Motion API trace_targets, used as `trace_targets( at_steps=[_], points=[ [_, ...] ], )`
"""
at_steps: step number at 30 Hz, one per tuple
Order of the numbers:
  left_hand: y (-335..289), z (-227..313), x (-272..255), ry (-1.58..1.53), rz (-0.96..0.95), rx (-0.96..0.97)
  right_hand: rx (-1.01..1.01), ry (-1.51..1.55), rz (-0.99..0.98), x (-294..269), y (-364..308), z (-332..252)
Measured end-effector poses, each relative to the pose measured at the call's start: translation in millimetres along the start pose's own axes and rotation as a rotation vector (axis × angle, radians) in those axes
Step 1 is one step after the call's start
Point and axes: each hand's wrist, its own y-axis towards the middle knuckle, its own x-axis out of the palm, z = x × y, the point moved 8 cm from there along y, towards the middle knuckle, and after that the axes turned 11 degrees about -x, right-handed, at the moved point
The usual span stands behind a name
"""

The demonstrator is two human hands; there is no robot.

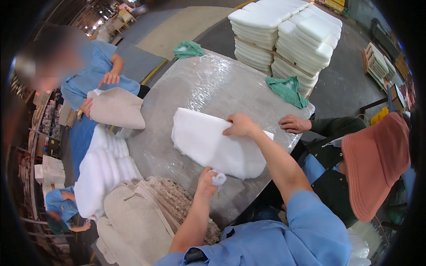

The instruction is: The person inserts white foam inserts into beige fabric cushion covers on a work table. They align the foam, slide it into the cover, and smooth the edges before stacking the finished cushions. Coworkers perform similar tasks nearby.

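Note:
A white padded cushion insert (217, 144) lies on the plastic-wrapped table in front of me. My right hand (242, 125) reaches over it and is closed on its far edge, thumb on the top face and fingers at the rim. By the near edge, my left hand (207, 181) is closed around a small wad of white stuffing (218, 178). Beige cushion covers (137, 210) with shaggy fabric lie in a heap beside my left forearm.
Across the table, at left, a person holds a beige cushion (117, 107). Another person in a pink hat (375, 164) rests a hand on the table (177, 88) at right. White pads (106, 164) stack at left; a tall pad stack (284, 35) and green cloths (289, 91) are beyond.

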Motion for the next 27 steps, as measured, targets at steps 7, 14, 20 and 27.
trace_targets(
  at_steps=[7, 14, 20, 27],
  points=[
    [6, 41, 48, 0.223, 0.039, 0.16, -0.401, -0.423, 0.543, -52, -117, -100],
    [-20, 56, -83, -0.196, 0.452, 0.09, -0.325, -0.543, 0.713, 12, -209, 5],
    [-79, 91, -46, 0.828, 0.666, 0.682, -0.206, -0.287, 0.689, 38, -260, 8],
    [-86, -17, 81, 1.954, 0.334, 0.316, 0.28, -0.185, -0.014, 105, -238, 8]
  ],
)
